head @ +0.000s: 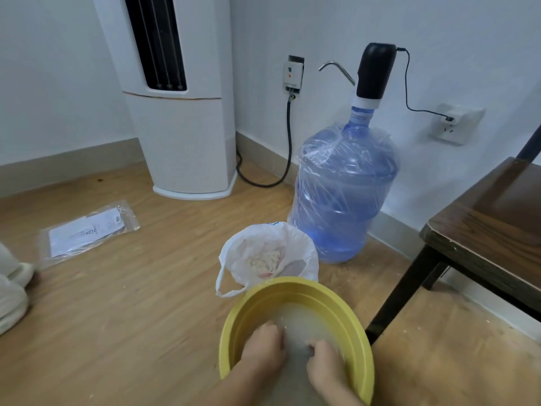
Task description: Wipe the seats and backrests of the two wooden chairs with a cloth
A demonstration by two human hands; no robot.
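Observation:
A yellow basin [295, 285] of cloudy water stands on the floor at the bottom centre. Both my hands are in it, fingers curled under the surface. My left hand [265, 342] and my right hand [325, 360] close on a grey cloth [297, 354] that shows only dimly through the water between them. One wooden chair [483, 227], with a dark brown seat and black legs, stands at the right, its front leg just beside the basin. Its backrest is out of frame, and no second chair is in view.
A white plastic bag [248, 256] with scraps touches the basin's far rim. Behind it stands a blue water jug [345, 194] with a pump, its cable running to a wall socket. A white floor air conditioner [181, 136] fills the corner. A flat plastic packet [87, 230] lies on the wooden floor at left.

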